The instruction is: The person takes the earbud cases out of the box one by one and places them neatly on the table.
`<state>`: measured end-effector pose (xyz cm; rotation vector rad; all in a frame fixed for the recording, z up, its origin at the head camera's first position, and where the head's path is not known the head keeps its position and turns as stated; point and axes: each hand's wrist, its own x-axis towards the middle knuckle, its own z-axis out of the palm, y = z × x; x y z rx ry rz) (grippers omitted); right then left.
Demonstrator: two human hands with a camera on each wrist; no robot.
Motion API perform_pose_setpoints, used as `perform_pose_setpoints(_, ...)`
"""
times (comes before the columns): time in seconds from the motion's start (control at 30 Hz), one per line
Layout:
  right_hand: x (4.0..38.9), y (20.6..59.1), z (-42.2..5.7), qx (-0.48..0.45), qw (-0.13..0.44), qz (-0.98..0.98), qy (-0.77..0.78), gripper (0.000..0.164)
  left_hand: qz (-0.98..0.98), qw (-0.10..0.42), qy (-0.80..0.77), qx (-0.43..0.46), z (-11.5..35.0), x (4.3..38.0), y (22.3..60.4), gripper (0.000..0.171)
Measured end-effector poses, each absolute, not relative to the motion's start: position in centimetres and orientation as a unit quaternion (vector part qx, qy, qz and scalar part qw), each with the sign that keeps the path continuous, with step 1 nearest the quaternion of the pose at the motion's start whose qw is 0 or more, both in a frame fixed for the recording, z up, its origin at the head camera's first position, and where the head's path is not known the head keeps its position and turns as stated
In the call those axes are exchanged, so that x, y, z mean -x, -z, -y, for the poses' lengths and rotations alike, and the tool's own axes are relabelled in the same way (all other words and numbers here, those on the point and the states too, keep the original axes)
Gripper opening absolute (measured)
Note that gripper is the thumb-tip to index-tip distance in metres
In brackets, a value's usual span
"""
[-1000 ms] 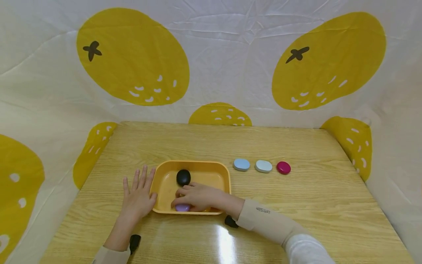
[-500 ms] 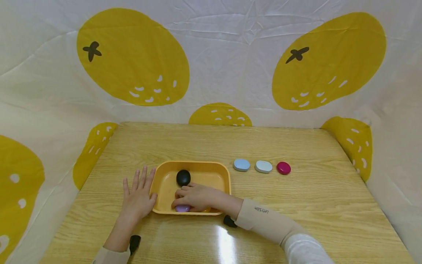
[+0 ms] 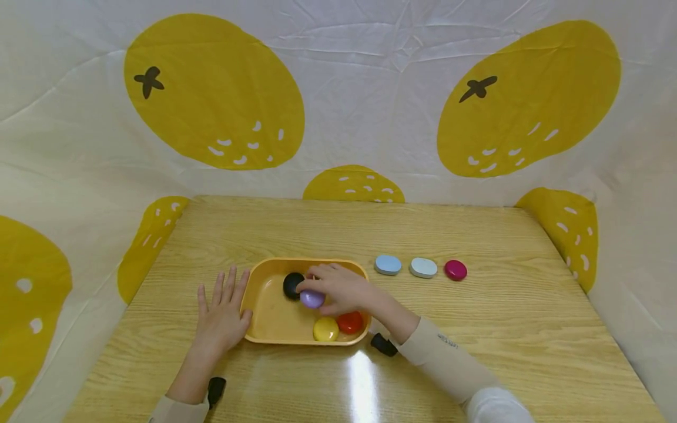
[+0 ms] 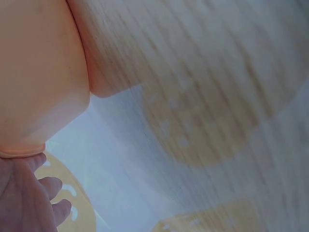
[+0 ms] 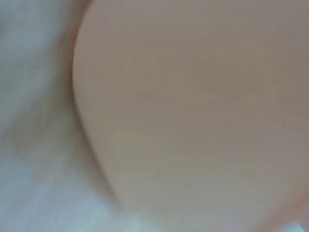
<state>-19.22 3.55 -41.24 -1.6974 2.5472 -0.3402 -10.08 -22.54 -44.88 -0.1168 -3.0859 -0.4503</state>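
In the head view my right hand (image 3: 344, 288) pinches a glossy purple rounded disc (image 3: 312, 299) between thumb and fingers, over the yellow-orange tray (image 3: 267, 317). A black rounded piece (image 3: 291, 286) lies in the tray just left of the purple one, partly overlapped by the fingers. Toward the tray's near right corner sit a yellow disc (image 3: 325, 329) and a red disc (image 3: 350, 322), side by side. My left hand (image 3: 222, 320) rests with fingers spread and straight along the tray's left rim. The left wrist view has those fingertips (image 4: 62, 211) by the tray's rim (image 4: 24, 151).
On the table (image 3: 502, 329) right of the tray, a light blue oval piece (image 3: 388, 265), a pale whitish oval piece (image 3: 424, 268) and a magenta disc (image 3: 455, 270) stand in a row. A white cloth (image 3: 370, 117) printed with yellow fruit surrounds the table.
My right hand has moved from the tray's near side up and to the right, carrying the purple disc toward the black piece. The yellow and red discs have come into view. The left hand stays put.
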Motion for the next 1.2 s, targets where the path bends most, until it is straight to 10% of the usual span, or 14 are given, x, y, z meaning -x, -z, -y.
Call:
perform_pose_setpoints(0.87, 22.3, 42.4, -25.4, 0.18, -0.067, -0.963, 0.191, 0.049, 0.989, 0.002, 0.143, 0.041, 22.5, 10.2, 44.6, 0.072)
perform_pose_setpoints(1.2, 21.3, 43.7, -30.8, 0.057, -0.025, -0.978, 0.201, 0.051, 0.989, -0.008, 0.142, 0.036, 22.4, 10.2, 44.2, 0.073)
